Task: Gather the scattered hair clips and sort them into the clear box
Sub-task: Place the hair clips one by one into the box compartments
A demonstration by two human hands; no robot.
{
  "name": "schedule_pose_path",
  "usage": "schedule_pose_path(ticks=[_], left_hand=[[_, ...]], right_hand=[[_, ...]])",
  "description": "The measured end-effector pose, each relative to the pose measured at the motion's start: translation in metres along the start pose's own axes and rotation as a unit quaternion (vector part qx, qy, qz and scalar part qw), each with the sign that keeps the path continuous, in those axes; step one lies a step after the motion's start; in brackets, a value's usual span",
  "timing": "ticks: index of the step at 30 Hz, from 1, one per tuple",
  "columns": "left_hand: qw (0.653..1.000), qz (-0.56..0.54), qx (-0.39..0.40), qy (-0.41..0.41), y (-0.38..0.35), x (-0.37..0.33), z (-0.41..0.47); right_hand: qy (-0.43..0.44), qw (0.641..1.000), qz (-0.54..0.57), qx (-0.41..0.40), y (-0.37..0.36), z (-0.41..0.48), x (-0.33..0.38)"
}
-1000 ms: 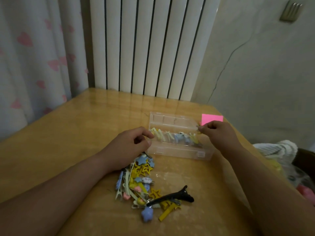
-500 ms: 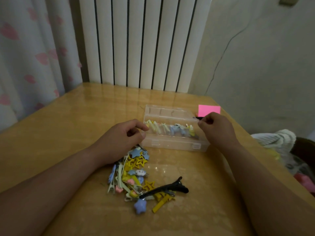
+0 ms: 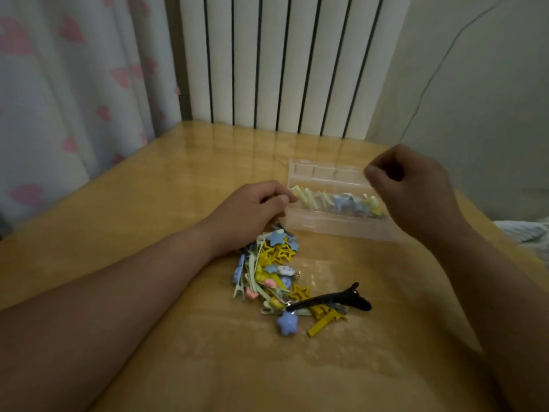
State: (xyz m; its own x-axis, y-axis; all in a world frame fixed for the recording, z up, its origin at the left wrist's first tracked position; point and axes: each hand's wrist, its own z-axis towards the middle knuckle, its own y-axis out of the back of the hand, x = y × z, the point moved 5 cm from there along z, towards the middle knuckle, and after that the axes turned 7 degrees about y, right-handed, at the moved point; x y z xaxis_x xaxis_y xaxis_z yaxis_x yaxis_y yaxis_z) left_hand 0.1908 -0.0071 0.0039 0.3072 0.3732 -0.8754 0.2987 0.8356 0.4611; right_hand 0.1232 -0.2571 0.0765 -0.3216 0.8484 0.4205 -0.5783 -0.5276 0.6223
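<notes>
On table (image 3: pixel 148 203), far right: box (image 3: pixel 335 226) with row of clips (image 3: pixel 341 202) inside. Right hand (image 3: pixel 416 188) just lifted off box's right end, fingers curled, apparently empty. Left hand (image 3: pixel 252 209) stays curled at left end; hold unclear. Pile (image 3: pixel 267 272) near, unsorted: likely reaching for next clip.

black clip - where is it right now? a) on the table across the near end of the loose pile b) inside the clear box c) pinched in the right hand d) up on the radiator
a: the black clip lies on the table across the near end of the loose pile of clips, short of the clear box.
</notes>
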Motion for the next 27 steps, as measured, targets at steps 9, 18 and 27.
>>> schedule_pose_path(ticks=[9, 18, 27], left_hand=[[0.99, -0.127, -0.054, 0.032, 0.015, 0.005, 0.005], [0.995, -0.09, -0.041, 0.017, 0.011, 0.003, 0.005], [1.0, 0.012, 0.015, -0.004, -0.001, 0.002, -0.001]], right_hand=[[0.234, 0.935, -0.082, 0.255, -0.069, -0.038, 0.088], [0.264, 0.937, -0.062, 0.222, -0.076, -0.039, 0.088], [-0.036, 0.996, -0.079, -0.004, 0.001, 0.006, -0.048]])
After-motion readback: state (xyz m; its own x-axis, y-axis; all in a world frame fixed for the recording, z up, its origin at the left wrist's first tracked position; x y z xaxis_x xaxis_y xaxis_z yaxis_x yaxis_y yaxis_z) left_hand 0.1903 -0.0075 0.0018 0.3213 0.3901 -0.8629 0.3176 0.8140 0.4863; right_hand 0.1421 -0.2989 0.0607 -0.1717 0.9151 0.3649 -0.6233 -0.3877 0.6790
